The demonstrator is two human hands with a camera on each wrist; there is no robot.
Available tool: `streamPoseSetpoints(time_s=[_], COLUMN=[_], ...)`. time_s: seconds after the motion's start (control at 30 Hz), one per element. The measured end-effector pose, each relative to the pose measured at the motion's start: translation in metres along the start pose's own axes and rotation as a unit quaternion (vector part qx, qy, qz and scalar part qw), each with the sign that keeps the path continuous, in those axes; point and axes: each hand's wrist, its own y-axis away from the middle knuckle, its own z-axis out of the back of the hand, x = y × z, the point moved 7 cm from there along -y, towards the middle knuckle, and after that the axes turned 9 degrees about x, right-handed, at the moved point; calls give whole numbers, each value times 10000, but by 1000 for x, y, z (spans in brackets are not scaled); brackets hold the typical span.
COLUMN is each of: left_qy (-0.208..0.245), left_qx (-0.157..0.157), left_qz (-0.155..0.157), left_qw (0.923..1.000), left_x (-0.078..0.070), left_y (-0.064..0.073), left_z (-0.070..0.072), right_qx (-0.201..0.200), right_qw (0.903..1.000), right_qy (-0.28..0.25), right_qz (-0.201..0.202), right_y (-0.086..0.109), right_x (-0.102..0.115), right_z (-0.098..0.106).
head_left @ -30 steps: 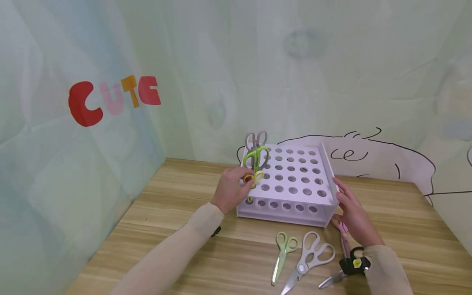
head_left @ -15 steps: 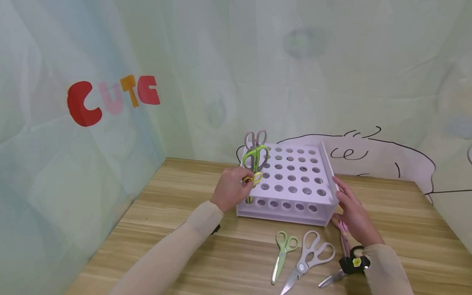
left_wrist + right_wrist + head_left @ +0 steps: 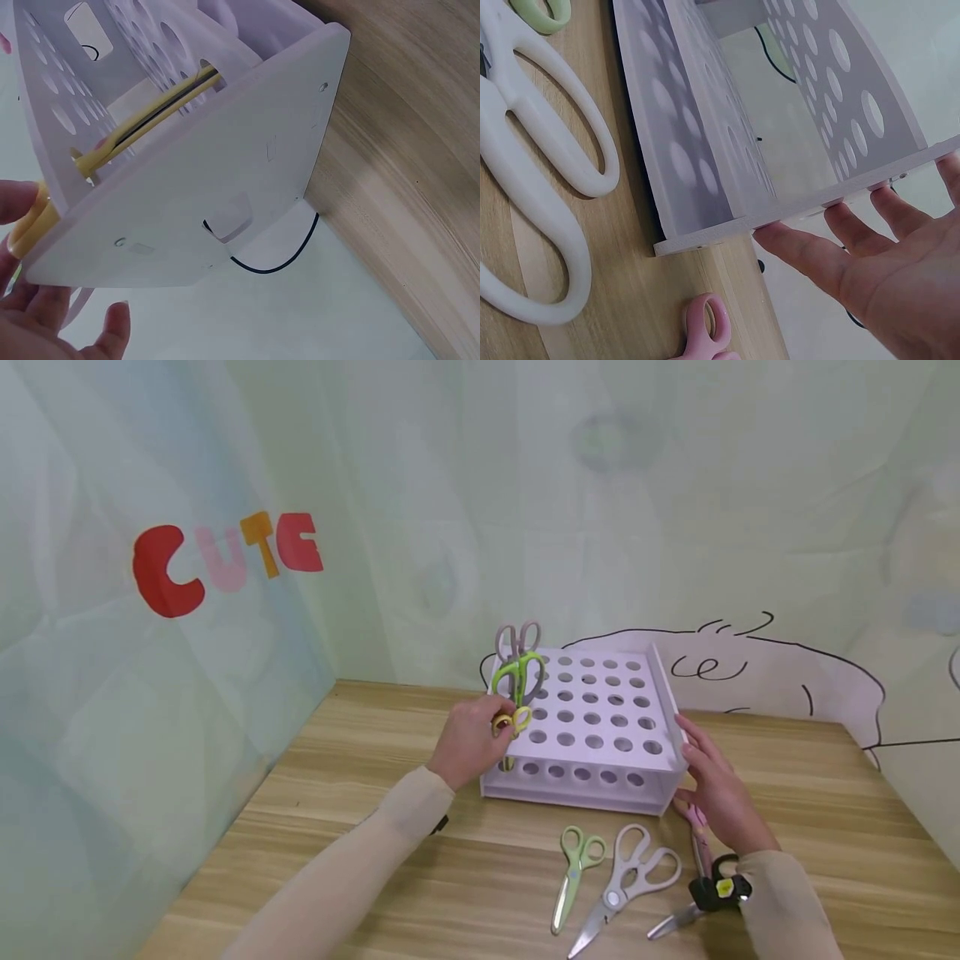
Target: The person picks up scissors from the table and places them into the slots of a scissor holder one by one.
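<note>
At the front left corner of the white rack (image 3: 592, 754), my left hand (image 3: 468, 739) pinches the handles of small yellow scissors (image 3: 522, 719). In the left wrist view the yellow scissors (image 3: 150, 120) run down through a top-tier hole, their lower end at a hole in the tier below. Behind them, green-handled scissors (image 3: 530, 657) and mauve-handled scissors (image 3: 530, 632) stand upright in the left column. My right hand (image 3: 723, 797) rests its fingers against the outside of the rack's right side panel, also seen with its fingers (image 3: 802, 251) extended in the right wrist view.
On the wooden table (image 3: 360, 727) before the rack lie light green scissors (image 3: 573, 877) and large white-handled scissors (image 3: 626, 881). Pink-handled scissors (image 3: 697, 821) and black-handled scissors (image 3: 712, 892) lie partly under the right arm. A fabric backdrop (image 3: 450, 527) stands behind the table.
The yellow scissors have sunk slightly, with more of them showing at the lower tier's hole. The left hand keeps its pinch, and the right hand stays at the rack's side.
</note>
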Motion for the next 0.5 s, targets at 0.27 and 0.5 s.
streamPoseSetpoints(time_s=[0.27, 0.5], left_qy=[-107, -273], left_qx=[72, -107], left_qz=[172, 181], left_qw=[9998, 9994], left_x=[1, -2], left_y=[1, 2], left_z=[1, 7], right_qx=[-1, 17], right_qw=[10000, 10000], right_qy=[5, -2], right_qz=[3, 16], right_y=[0, -1], right_x=[0, 0], right_z=[-1, 0])
